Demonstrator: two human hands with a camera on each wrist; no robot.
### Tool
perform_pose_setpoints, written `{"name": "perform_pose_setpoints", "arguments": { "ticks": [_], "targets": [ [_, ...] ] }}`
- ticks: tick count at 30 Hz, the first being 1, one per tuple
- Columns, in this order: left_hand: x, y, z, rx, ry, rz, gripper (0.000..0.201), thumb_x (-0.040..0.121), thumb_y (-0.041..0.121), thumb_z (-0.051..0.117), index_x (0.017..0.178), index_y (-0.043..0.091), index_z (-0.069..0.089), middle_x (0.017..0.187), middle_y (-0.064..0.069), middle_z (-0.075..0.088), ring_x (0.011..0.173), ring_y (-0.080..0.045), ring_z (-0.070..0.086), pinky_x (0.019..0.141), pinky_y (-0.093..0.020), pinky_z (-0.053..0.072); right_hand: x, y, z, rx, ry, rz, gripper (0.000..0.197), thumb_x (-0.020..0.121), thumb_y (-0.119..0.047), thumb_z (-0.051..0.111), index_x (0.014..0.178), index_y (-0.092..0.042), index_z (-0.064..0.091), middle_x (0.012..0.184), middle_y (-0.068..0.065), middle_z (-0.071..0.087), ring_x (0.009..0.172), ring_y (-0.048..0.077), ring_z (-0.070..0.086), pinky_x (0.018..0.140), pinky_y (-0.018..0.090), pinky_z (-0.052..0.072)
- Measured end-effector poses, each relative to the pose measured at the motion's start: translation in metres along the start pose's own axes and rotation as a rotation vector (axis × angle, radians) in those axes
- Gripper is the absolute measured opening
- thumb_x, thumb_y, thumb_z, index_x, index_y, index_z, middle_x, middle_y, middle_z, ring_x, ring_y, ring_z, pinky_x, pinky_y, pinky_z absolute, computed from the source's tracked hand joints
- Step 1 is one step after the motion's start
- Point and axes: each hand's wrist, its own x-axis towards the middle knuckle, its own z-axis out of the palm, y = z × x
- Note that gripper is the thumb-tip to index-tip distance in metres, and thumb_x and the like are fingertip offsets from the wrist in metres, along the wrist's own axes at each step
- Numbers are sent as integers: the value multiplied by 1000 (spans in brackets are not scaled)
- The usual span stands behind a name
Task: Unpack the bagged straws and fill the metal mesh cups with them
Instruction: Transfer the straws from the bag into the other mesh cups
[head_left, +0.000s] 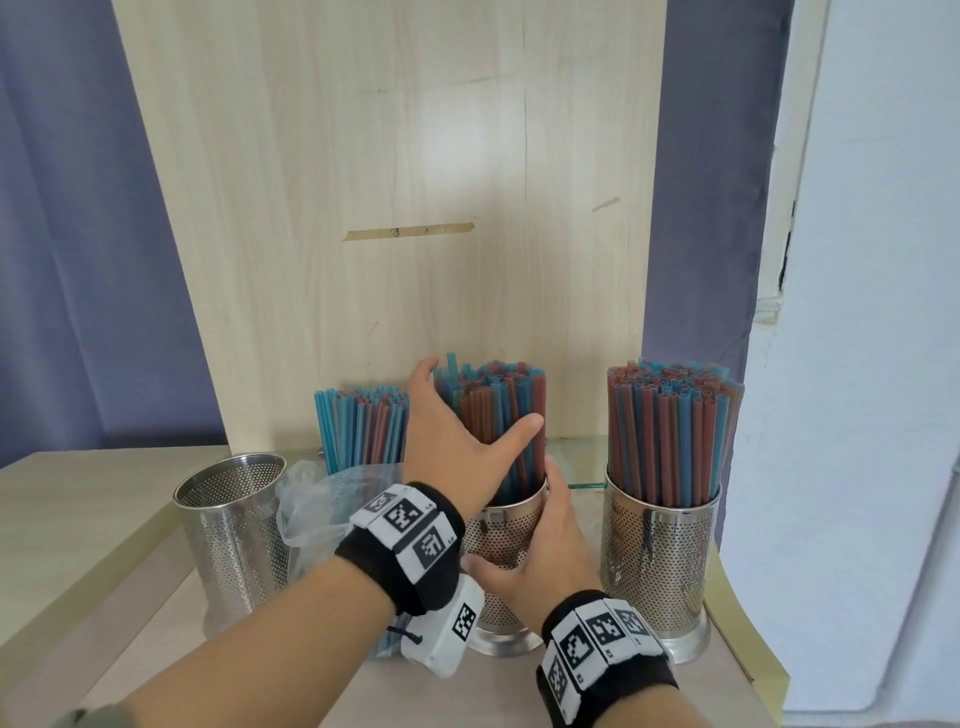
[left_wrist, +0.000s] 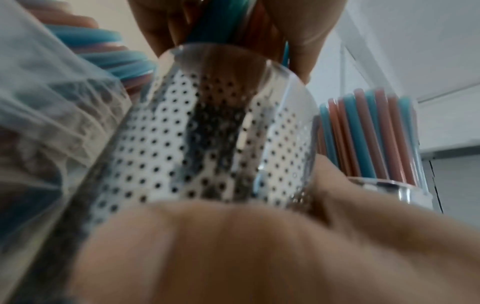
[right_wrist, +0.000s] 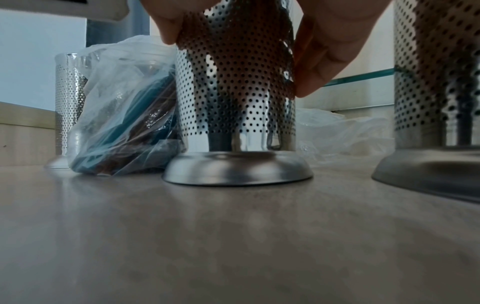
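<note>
Three perforated metal cups stand on the table. The middle cup (head_left: 501, 551) holds a bundle of red and blue straws (head_left: 498, 410). My left hand (head_left: 467, 415) wraps around that bundle above the rim, thumb in front and fingers behind. My right hand (head_left: 540, 545) grips the middle cup's wall (right_wrist: 233, 107), thumb on the left and fingers (right_wrist: 324, 61) on the right. The right cup (head_left: 660, 566) is packed with straws. The left cup (head_left: 234, 535) is empty. A clear bag (head_left: 322, 504) with more straws (head_left: 358, 426) leans between the left and middle cups.
A wooden back board (head_left: 389, 208) rises right behind the cups. A glass shelf edge (head_left: 587, 486) runs behind the middle and right cups. A crumpled empty plastic bag (right_wrist: 337, 131) lies behind them. The table edge (head_left: 748, 639) is close to the right cup.
</note>
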Motion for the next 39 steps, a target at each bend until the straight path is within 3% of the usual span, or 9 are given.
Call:
{"name": "perform_pose_setpoints", "arguments": {
  "ticks": [5,11,15,18,21,23,26,34,39],
  "targets": [
    [-10,-6,-4,122,-11,30,111,60,65,79,145,27,19,144,2,35,133,-14,37,111,-37,37,-1,0,0,-7,9,-5,129,57,-47,88,152,-34,1,151,-10,32,138,7,33,113,28,34],
    [1,-14,-11,-17,-134,-18,104,60,47,89,140,27,25,122,13,52,111,-4,55,87,-12,44,0,1,1,2,14,-5,128,54,-49,87,150,-38,3,147,-11,36,135,9,38,111,32,38],
    [-3,-12,-11,-5,-130,-1,107,62,56,84,144,27,22,125,13,52,112,-4,54,92,-17,44,0,2,2,16,21,-8,127,52,-51,85,149,-40,4,147,-11,37,135,8,37,111,34,39],
    [-8,-16,-22,-96,-69,22,102,66,83,58,147,35,18,139,6,47,120,-18,55,104,-41,47,0,2,1,38,23,-10,126,50,-50,86,146,-46,5,142,-13,41,131,6,41,111,34,39],
    [-3,-28,-41,-71,150,32,94,80,77,38,149,15,23,141,-3,43,127,-26,47,111,-47,37,1,3,1,48,22,-2,127,48,-51,86,146,-45,6,139,-14,44,129,5,43,110,33,40],
    [5,-34,-56,33,232,-47,93,82,69,46,148,6,25,145,-10,38,135,-23,35,115,-37,26,2,3,2,46,18,-1,127,48,-51,86,147,-42,7,140,-14,43,130,6,42,111,34,39],
    [21,-54,-71,234,161,-219,101,78,60,68,150,4,23,152,-14,32,141,-28,29,116,-40,25,2,2,1,46,10,2,127,49,-51,87,148,-41,8,142,-13,42,131,6,42,112,35,39],
    [37,-73,-65,394,-32,-363,154,39,80,78,154,9,4,157,-15,25,144,-33,28,115,-49,32,1,1,2,29,5,0,129,53,-48,87,150,-40,2,147,-10,39,133,7,40,112,29,36],
    [41,-76,-65,270,-61,-437,147,50,64,86,153,5,0,156,-17,28,141,-33,34,111,-42,37,1,0,0,32,0,-10,130,57,-42,89,153,-32,2,147,-9,37,129,2,37,108,19,29]
  ]
}}
